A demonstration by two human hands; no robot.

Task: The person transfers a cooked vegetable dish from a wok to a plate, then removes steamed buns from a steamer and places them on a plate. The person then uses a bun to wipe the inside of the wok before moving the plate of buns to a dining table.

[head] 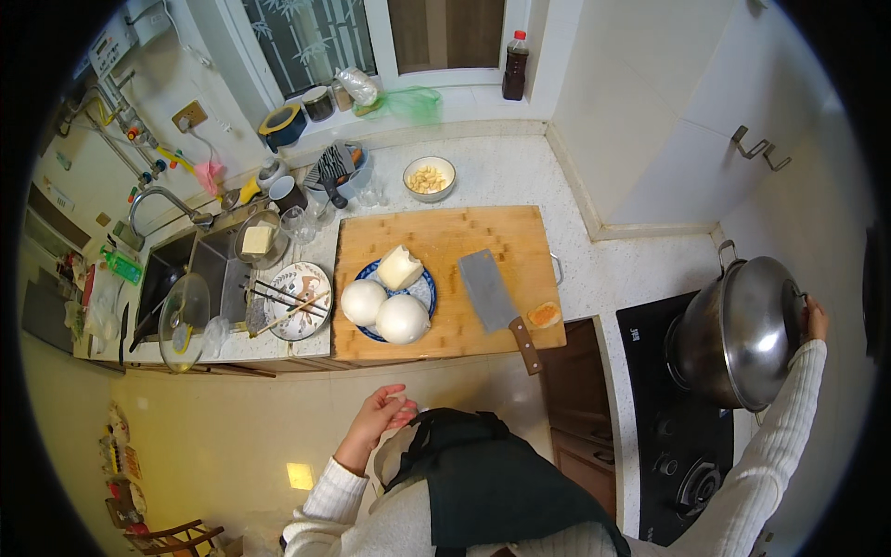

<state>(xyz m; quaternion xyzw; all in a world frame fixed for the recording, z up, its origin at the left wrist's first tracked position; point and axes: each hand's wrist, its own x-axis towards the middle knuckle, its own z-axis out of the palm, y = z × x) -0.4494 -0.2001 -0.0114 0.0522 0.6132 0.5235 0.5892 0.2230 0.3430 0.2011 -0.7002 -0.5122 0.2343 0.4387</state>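
Observation:
My right hand [816, 319] grips the handle of the domed metal lid [759, 320] on a large stainless steel pot [699, 334]. The pot stands on the far burner of a black gas hob [647, 390], with its lid seated on top. My left hand [383, 414] hangs in front of my dark apron [501, 480], fingers curled; whether something small is in it is unclear. Before me on a wooden cutting board [445, 230] is a blue-rimmed plate [433, 285] with three white, bun-like pieces [402, 319], one torn. A cleaver [486, 289] and an orange-centred food piece [543, 315] lie beside it.
The cleaver's handle [525, 346] overhangs the board's near edge. Left are a patterned plate with chopsticks [299, 278], a glass lid [184, 320], drinking glasses [298, 224] and a double sink [216, 257]. A bowl of pale cloves [429, 179] stands behind the board.

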